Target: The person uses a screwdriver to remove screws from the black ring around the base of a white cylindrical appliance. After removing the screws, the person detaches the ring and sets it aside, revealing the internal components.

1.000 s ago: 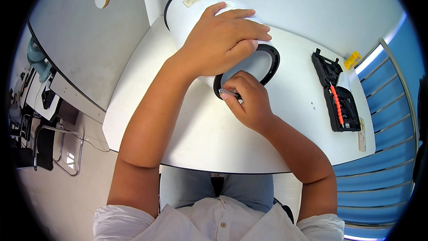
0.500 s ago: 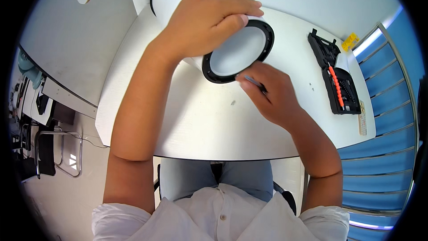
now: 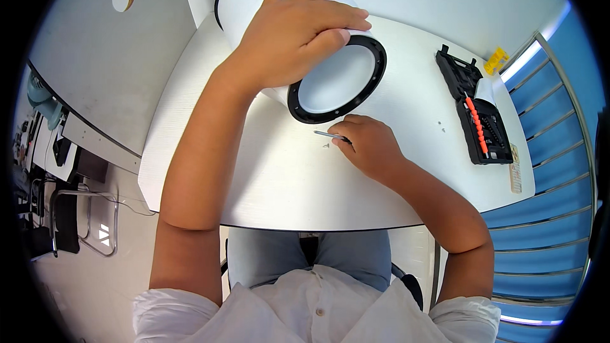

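Note:
A large white cylinder (image 3: 279,13) with a black ring (image 3: 307,116) round its near end lies on its side on the white table (image 3: 273,178). My left hand (image 3: 298,35) rests on top of it, fingers stretched out and spread over the curved side. Below the ring, my right hand (image 3: 368,146) is closed on a thin screwdriver (image 3: 329,134) with a grey shaft and a dark handle end. Its tip points left and stays clear of the ring. Just under the tip lies a small metal screw (image 3: 326,145). Part of the handle is hidden in my fingers.
An open black tool case (image 3: 480,130) with an orange flexible shaft (image 3: 476,124) lies at the right. Beside it are a pale remote-like strip (image 3: 515,168) and a yellow object (image 3: 495,61). Small metal bits (image 3: 441,126) lie left of the case. A metal railing (image 3: 559,159) borders the right side.
My right hand has moved down and slightly left, taking the screwdriver away from the ring's lower edge. My left hand stays on the cylinder, which has shifted slightly.

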Demonstrator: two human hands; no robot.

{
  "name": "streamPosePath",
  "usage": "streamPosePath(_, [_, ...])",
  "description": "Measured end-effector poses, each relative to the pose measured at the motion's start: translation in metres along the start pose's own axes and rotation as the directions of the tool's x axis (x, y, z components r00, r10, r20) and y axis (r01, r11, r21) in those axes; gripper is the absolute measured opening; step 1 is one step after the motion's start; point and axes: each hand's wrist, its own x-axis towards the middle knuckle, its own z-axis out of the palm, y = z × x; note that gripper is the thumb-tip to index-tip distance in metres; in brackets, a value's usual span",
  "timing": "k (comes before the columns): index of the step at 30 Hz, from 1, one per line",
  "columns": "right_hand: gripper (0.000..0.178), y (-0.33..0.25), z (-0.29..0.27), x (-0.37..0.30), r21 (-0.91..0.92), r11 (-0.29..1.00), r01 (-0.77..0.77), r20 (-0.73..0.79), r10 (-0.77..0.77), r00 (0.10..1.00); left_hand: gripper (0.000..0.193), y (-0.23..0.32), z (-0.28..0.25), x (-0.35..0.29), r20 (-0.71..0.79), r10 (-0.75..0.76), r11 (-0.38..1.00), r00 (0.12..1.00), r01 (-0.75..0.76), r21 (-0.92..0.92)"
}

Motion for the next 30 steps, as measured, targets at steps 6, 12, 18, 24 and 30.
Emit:
streamPosePath(6, [0.006, 0.006, 0.008, -0.001, 0.045, 0.995, 0.090, 0.016, -0.091, 0.996, 0.032, -0.003, 0.007, 0.000, -0.076, 0.023, 1.000, 0.997, -0.023, 0.011])
streamPosePath(12, [0.004, 0.002, 0.012, -0.001, 0.065, 0.981, 0.182, 0.030, -0.184, 0.982, 0.039, -0.002, -0.006, 0.005, 0.138, -0.040, 0.998, 0.990, 0.046, -0.035])
streamPosePath(18, [0.012, -0.003, 0.018, -0.003, -0.053, 0.956, 0.290, -0.024, -0.291, 0.956, 0.033, -0.001, 0.006, 0.000, -0.062, 0.007, 0.999, 0.998, -0.005, 0.034])
streamPosePath(24, [0.012, -0.010, 0.011, -0.001, 0.067, 0.969, 0.238, -0.028, -0.237, 0.971, 0.033, -0.002, 0.009, -0.002, -0.096, 0.008, 1.000, 0.995, -0.008, 0.005])
streamPosePath(30, [0.009, -0.022, 0.010, 0.003, 0.127, 0.958, 0.256, 0.037, -0.262, 0.964, 0.035, 0.001, 0.002, -0.001, -0.009, -0.002, 1.000, 1.000, 0.002, 0.022])
